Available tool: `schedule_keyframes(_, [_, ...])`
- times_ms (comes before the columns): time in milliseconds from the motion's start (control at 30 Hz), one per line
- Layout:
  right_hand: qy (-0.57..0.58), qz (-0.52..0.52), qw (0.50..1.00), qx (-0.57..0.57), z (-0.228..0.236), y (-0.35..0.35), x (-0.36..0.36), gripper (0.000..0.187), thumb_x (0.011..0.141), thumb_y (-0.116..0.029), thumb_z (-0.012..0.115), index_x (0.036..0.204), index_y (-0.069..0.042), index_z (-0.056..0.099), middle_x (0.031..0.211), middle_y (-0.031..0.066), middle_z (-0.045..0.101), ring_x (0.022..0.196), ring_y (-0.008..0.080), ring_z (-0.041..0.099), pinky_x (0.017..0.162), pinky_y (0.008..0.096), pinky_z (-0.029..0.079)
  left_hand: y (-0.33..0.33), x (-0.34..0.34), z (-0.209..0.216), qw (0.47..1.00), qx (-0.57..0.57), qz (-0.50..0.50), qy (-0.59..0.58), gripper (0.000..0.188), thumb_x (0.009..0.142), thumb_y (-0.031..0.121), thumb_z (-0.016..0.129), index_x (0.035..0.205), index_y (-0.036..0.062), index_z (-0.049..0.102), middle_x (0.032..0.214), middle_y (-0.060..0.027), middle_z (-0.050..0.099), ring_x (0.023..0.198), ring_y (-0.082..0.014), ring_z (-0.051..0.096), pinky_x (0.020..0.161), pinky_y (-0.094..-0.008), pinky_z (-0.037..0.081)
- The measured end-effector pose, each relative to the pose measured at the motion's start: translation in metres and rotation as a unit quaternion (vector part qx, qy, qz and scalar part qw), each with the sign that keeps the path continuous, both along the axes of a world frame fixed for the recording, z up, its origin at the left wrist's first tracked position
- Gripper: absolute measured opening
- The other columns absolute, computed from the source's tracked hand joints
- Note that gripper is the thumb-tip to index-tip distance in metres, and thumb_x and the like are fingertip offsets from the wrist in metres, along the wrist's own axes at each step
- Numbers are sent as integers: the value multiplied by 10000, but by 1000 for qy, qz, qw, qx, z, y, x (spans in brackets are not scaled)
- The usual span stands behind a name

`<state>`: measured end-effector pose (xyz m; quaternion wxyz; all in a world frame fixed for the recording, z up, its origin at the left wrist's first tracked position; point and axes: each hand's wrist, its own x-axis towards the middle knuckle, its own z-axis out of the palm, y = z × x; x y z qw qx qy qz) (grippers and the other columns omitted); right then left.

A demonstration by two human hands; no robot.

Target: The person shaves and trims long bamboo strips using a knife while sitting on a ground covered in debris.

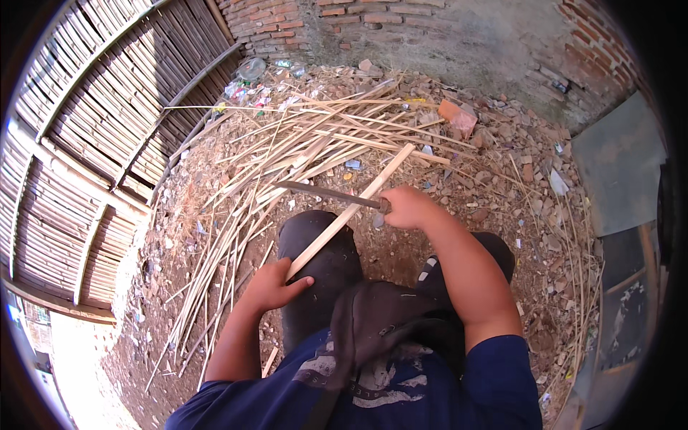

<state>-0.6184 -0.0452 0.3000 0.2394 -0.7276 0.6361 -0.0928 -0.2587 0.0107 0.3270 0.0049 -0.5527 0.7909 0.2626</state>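
My left hand (274, 287) is closed round the near end of a pale split bamboo strip (330, 231). The strip slants up and away to the right, passing over my left knee. My right hand (409, 208) grips the handle of a long, dark-bladed knife (326, 192). Its blade points left and crosses the strip beyond my knee; whether the edge touches the strip I cannot tell. The fingers of my right hand are wrapped round the handle and partly hidden.
A loose heap of bamboo strips (315, 147) spreads ahead and down the left side. An orange-red brick (457, 118) lies among rubble near the brick wall (401, 32). A bamboo slat panel (100, 93) stands at left, grey sheets (622, 165) at right. Plastic litter (251, 89) sits in the far left corner.
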Motion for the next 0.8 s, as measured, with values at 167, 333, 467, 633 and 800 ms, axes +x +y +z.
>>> schedule_keyframes(167, [-107, -32, 994, -13, -36, -8, -55, 435, 736, -323, 803, 1007, -2, 686, 930, 175, 722, 869, 326, 700, 791, 442, 541, 2, -1, 2, 1000, -6, -11, 19, 602, 860, 579, 706, 867, -11, 586, 798, -254, 653, 833, -443, 667, 735, -498, 506])
schedule_keyframes(333, [-331, -400, 848, -106, -12, -27, -113, 272, 826, -225, 772, 964, -22, 654, 752, 76, 637, 656, 224, 621, 622, 372, 507, 1, 7, -5, 998, -10, 23, 63, 535, 926, 532, 649, 942, -1, 608, 834, -246, 662, 852, -446, 661, 765, -504, 494])
schedule_keyframes(467, [-611, -387, 664, -188, 42, -32, -104, 148, 890, -158, 724, 898, -82, 597, 652, -20, 508, 540, 105, 496, 515, 297, 422, -7, 19, 5, 998, -10, 54, 40, 545, 973, 551, 578, 973, 7, 628, 857, -260, 678, 860, -459, 664, 775, -519, 503])
schedule_keyframes(633, [-529, -419, 690, -262, 31, -15, -163, 171, 875, -157, 738, 867, -72, 590, 656, -7, 501, 513, 126, 495, 502, 307, 424, -40, -1, 31, 997, -67, 16, 45, 512, 978, 533, 582, 953, 23, 622, 788, -236, 658, 799, -449, 656, 717, -511, 497])
schedule_keyframes(800, [-594, -469, 634, -156, -17, -2, -186, 145, 882, -159, 728, 914, -60, 627, 657, -24, 492, 522, 114, 478, 510, 299, 413, -80, -26, 67, 995, -92, -42, 26, 500, 959, 537, 619, 931, 38, 638, 707, -191, 637, 714, -411, 650, 664, -496, 489])
